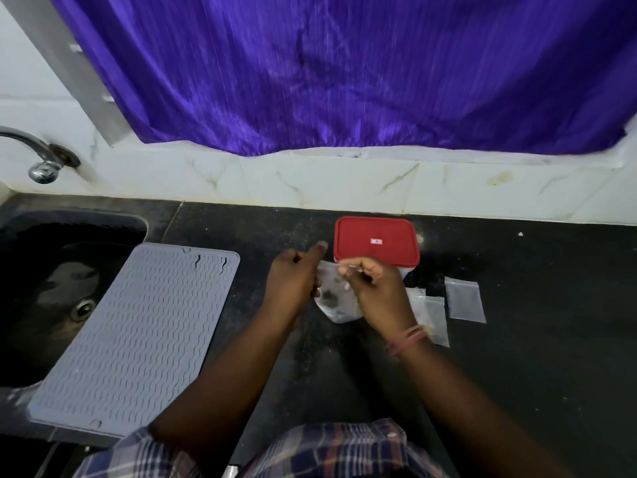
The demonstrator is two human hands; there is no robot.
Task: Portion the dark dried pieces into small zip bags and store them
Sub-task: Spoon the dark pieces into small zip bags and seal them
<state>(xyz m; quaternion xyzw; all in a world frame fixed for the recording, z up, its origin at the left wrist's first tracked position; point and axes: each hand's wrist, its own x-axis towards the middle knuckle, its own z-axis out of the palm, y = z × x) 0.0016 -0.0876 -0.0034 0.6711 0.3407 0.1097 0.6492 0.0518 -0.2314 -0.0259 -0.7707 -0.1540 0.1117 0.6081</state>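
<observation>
At the far left a metal tap [43,157] reaches out from the white tiled wall over a dark sink [51,270] sunk into the black counter [517,374]. Just right of the sink lies a grey ridged mat [138,336], its left edge overhanging the basin.

Near the middle, above the counter, both hands meet round a small clear bag [336,301] with a few dark pieces [329,295] showing through its lower half. The left hand [293,284] grips the bag's left edge, fingers curled in and the thumb sticking up toward the wall. The right hand [374,288] pinches the bag's top right edge between thumb and fingertips, the other fingers bent behind it; a reddish thread band [410,338] circles that wrist. The bag hangs between the two hands, tilted, its bottom corner pointing near and right.

Just beyond the hands, toward the wall, stands a clear tub closed with a red lid [375,241]; the right hand covers the tub's near edge. Right of the right wrist, flat on the counter, lie two more small bags: one [432,313] partly hidden by the wrist, with what is inside too faint to tell, and another [465,300] just beside it to the right.

Along the far side a purple curtain [344,70] hangs down to the wall ledge, and at the near edge a checked shirt [327,450] shows
</observation>
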